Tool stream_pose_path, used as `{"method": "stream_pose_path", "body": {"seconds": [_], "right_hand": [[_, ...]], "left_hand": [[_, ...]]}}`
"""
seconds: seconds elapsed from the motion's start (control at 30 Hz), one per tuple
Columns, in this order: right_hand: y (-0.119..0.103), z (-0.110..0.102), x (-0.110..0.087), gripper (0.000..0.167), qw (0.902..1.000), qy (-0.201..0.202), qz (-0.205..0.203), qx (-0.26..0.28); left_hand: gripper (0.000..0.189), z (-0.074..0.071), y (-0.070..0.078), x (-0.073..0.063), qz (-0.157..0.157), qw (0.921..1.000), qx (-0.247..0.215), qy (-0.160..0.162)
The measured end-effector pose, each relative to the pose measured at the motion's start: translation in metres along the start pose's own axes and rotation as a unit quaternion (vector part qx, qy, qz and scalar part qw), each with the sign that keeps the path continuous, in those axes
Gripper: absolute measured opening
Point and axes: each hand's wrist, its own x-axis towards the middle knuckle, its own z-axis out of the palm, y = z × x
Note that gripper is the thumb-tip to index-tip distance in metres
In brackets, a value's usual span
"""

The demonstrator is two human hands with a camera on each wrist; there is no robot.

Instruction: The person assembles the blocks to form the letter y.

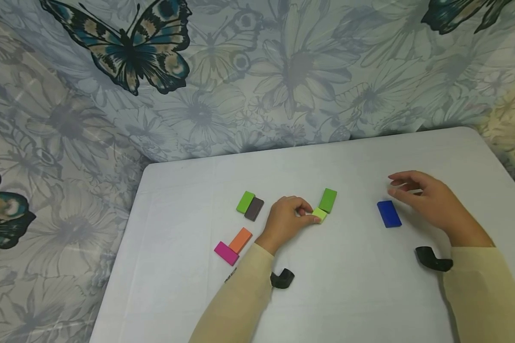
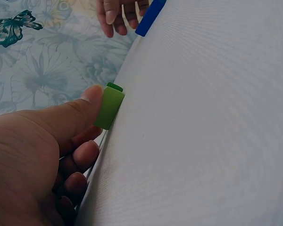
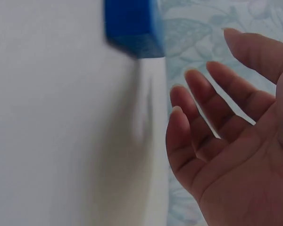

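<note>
My left hand pinches a light green block between thumb and fingers, low over the white table. Its far end meets the lower end of a darker green block. In the left wrist view the thumb lies along the near face of the light green block, and the darker one peeks out behind it. On the right, my right hand hovers with loosely bent fingers and nothing in them. Just below its fingertips lies a blue block; in the right wrist view the blue block is apart from the fingers.
Left of my left hand, a green block lies against a dark grey block. Nearer to me, an orange block abuts a magenta block. The white table ends at a butterfly-patterned wall covering.
</note>
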Motion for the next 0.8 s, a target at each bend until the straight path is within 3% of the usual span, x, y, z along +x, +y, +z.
{"method": "stream_pose_path", "body": {"seconds": [0.23, 0.37, 0.63, 0.8], "right_hand": [[0.018, 0.01, -0.005, 0.048, 0.9997, -0.011, -0.012, 0.017], [0.028, 0.009, -0.007, 0.05, 0.9986, -0.044, -0.016, 0.025], [0.039, 0.002, -0.014, 0.068, 0.9849, -0.113, -0.124, 0.045], [0.039, 0.002, -0.016, 0.069, 0.9853, -0.107, -0.13, 0.027]], "left_hand": [[0.025, 0.001, -0.001, -0.001, 0.004, 1.0, 0.0, 0.001], [0.025, 0.0, -0.001, -0.001, 0.006, 1.0, 0.0, 0.005], [0.025, -0.001, 0.0, 0.0, 0.007, 0.9999, 0.002, 0.007], [0.025, 0.0, -0.001, 0.0, 0.004, 1.0, -0.003, 0.001]]}}
